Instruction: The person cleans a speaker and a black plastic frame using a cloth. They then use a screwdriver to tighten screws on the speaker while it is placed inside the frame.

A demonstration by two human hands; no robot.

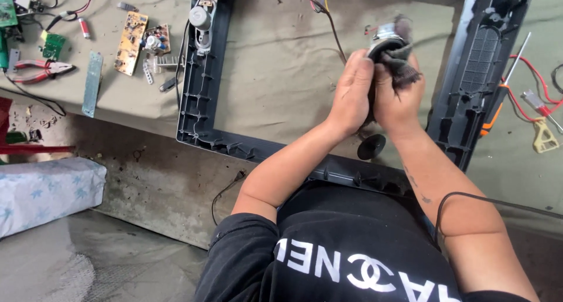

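My left hand (352, 90) and my right hand (397, 99) are pressed together over the middle of a large dark plastic frame (193, 102). Both grip a small metal part (387, 35) wrapped in a dark grey cloth (404, 58); the part's silvery top sticks out above my fingers. A black round piece (371, 146) hangs just below my hands. Red and yellow wires (319, 8) run from the top edge down toward the part.
The frame lies on a beige cloth (281, 73). To the left are circuit boards (132, 35), red-handled pliers (35, 70) and a metal strip (92, 85). An orange-handled screwdriver (498, 102) and red wires (536, 79) lie right. A wrapped bundle (47, 190) sits lower left.
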